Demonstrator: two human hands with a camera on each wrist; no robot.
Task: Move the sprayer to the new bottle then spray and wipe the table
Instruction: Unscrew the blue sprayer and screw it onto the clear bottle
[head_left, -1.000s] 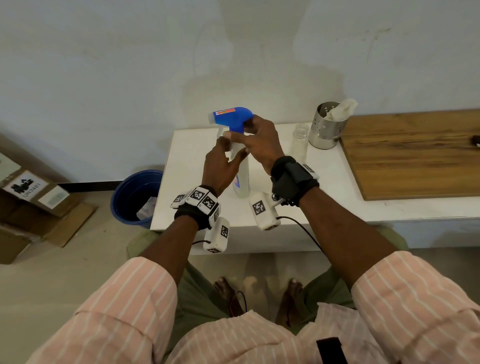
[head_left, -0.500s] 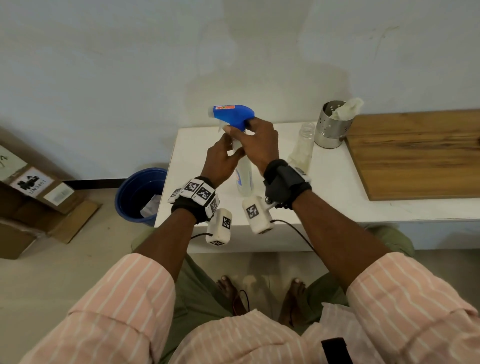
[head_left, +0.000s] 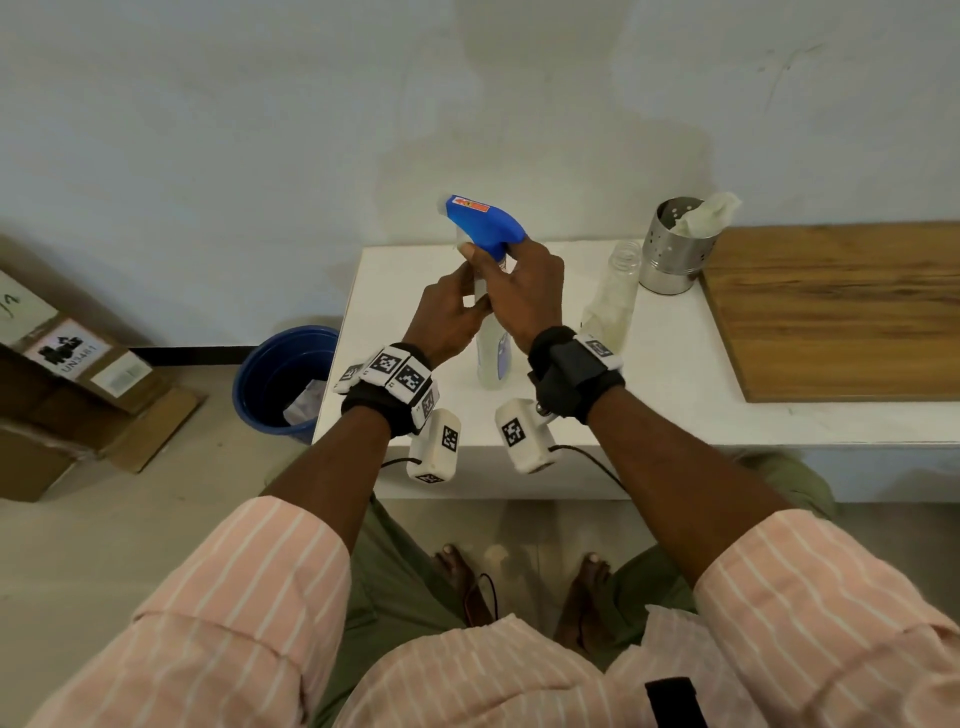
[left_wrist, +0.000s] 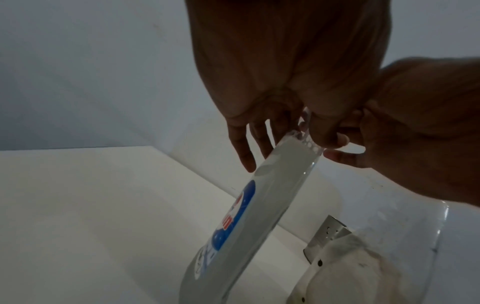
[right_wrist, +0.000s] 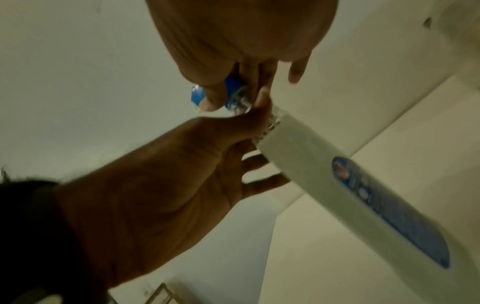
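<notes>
Sprayer (head_left: 485, 221), blue, pinched by right hand (head_left: 524, 291); left hand (head_left: 444, 325) grips the white bottle (head_left: 491, 353).

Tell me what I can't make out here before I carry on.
- Sprayer collar, head view: both hands cover it, so whether it's screwed tight on the bottle is unknown.
- Sprayer, left wrist view: hidden behind the left hand.
- Bottle label, right wrist view: blurred, unreadable.
- Bin contents, head view: partly cut by the table edge.

Head view evenly lit, soft daylight, sharp centre, wide-angle bending at edges. Both wrist views dim, grainy; right wrist view motion-blurred, yellowish cast.
</notes>
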